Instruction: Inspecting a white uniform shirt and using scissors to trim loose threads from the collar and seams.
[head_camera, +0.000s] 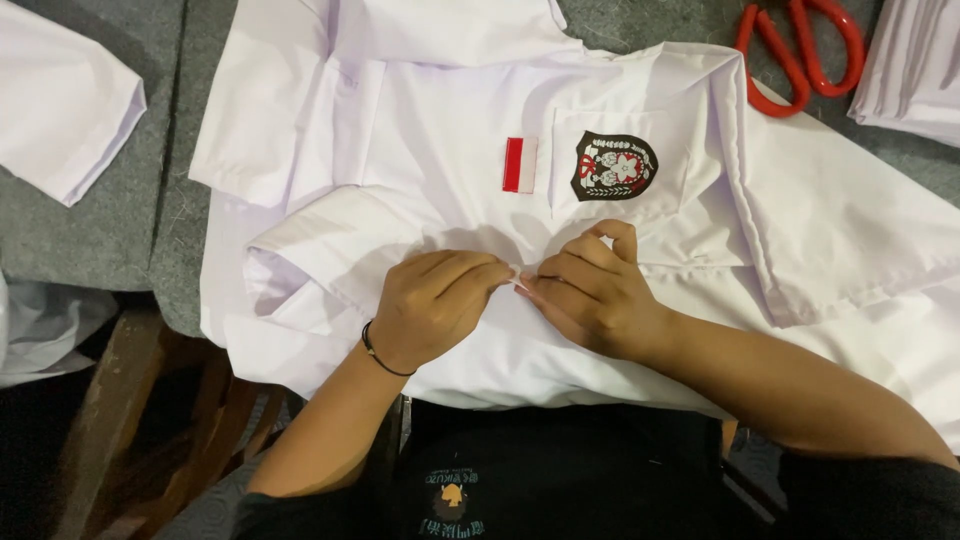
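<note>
Both hands meet mid-shirt: left hand (435, 305) and right hand (590, 290), each grip pinched on the white uniform shirt (450, 150) (crest badge up) spread across the grey bench (100, 240); red scissors (800, 50) beyond.

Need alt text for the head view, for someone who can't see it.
Left hand and right hand pinch the front of a white cotton shirt on a grey table. It bears a red-and-white patch and dark shield badge; red-handled scissors lie beyond.
</note>
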